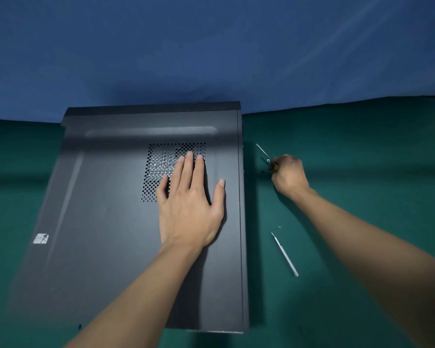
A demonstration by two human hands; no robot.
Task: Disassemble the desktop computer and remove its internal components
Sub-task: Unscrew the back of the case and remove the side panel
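One case [111, 222] lies on its side at the tabletop's [362, 146] far edge, left of middle, its side panel apparently on. The left hand [189, 204] rests flat on that panel, fingers straight, over the vent [161, 159]. The right hand [289, 175], just beside the case's right side, is curled round a screwdriver [264, 154]. If any screw is left in, pushing the panel could jam or bend it. Dark specks [262, 171] by the screwdriver, perhaps screws, could be knocked away and lost. A thin silver tool [285, 256] nearer the front edge lies close to the right forearm, which could sweep it off.
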